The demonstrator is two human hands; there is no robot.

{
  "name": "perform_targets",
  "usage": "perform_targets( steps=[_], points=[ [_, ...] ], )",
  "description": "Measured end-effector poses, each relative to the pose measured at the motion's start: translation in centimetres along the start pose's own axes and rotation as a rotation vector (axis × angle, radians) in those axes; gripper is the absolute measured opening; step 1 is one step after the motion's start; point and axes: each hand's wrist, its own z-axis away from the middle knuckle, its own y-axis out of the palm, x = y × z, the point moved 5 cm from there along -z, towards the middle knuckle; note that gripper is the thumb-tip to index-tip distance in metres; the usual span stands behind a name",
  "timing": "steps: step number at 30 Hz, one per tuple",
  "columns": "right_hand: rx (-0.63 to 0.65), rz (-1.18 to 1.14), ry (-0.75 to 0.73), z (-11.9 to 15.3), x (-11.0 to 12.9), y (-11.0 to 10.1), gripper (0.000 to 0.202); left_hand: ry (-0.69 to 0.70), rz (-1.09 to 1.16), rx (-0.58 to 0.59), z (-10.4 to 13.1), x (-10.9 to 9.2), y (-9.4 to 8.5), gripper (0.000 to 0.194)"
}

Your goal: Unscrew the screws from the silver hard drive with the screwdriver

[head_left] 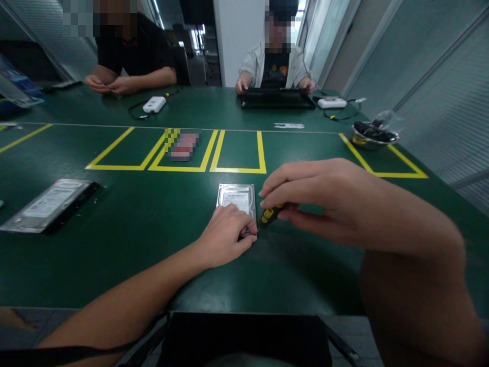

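Observation:
A small silver hard drive (236,192) with a white label lies on the green table in front of me. My left hand (228,233) covers its near half, thumb and fingers closed around the near right corner. In my right hand (324,196) is a short black and yellow screwdriver (270,214), gripped between thumb and fingers. The screwdriver slants down to the left, its tip close to the drive's right edge by my left fingertips. Whether the tip touches a screw is too small to tell.
Further left lies a larger hard drive (51,204). Yellow tape boxes (237,169) cross the table, one holding a blurred red item (185,147). A metal bowl (374,136) of black parts sits at the right. Two people sit opposite, one holding a black tray-like object (278,99).

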Motion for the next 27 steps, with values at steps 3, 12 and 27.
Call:
perform_targets(
  steps=[3,12,27],
  points=[
    [0.010,0.005,0.015,-0.01,0.04,0.04,0.017,0.005,0.000,0.003,-0.03,-0.01,0.03,0.008],
    [-0.042,0.037,0.035,-0.35,0.02,0.17,0.013,0.008,-0.012,-0.009,0.01,-0.09,0.04,0.010],
    [-0.015,-0.003,0.020,-0.01,-0.06,-0.03,0.018,-0.017,0.009,0.005,-0.08,-0.18,-0.13,0.006]
  ],
)
